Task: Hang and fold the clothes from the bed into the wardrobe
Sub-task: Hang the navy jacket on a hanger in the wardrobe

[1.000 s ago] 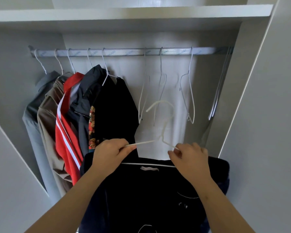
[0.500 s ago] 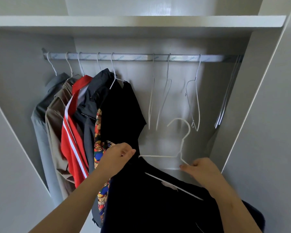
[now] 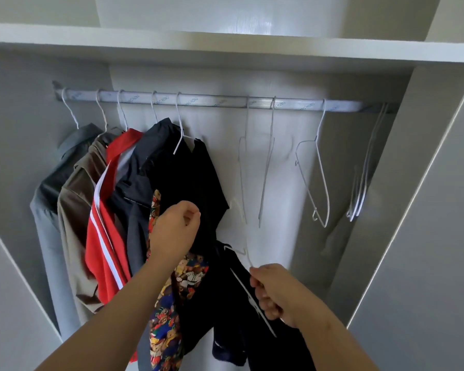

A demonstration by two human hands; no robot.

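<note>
A dark navy garment [image 3: 233, 303] with a white-trimmed collar hangs edge-on on a white wire hanger [image 3: 248, 257], well below the wardrobe rail [image 3: 225, 101]. The hanger's hook is blurred. My right hand [image 3: 276, 293] grips the hanger and collar at the garment's top. My left hand [image 3: 172, 234] is curled in front of the black shirt [image 3: 198, 183] hanging on the rail; whether it pinches any fabric is unclear.
The rail's left half carries a grey shirt [image 3: 46, 199], a brown shirt [image 3: 75, 210], a red top [image 3: 102, 236], a dark jacket [image 3: 145, 162] and a bear-print cloth [image 3: 169, 317]. Several empty hangers [image 3: 316, 178] hang to the right. A shelf [image 3: 225, 46] runs above.
The garment on its hanger has swung from flat in front of me to edge-on, now held at the collar by my right hand. My left hand has left the hanger's end and risen to the hanging shirt.
</note>
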